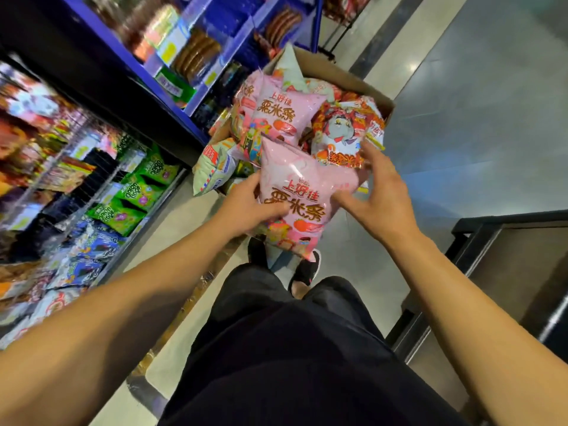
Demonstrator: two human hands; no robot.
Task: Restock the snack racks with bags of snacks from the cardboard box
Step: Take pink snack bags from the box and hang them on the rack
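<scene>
A pink snack bag with red and gold lettering is lifted above the near end of the cardboard box. My left hand grips its left edge, thumb on the front. My right hand touches the bag's right side with fingers spread and fairly straight. In the box lie another pink bag, an orange-red bag with a cartoon figure and a pale green bag. The snack racks stand at left, filled with green, blue and mixed bags.
A blue shelf unit with sausage packs stands behind the box at upper left. A dark metal stand is at right. Grey tiled floor opens to the right of the box. My legs and black shoes are below the bag.
</scene>
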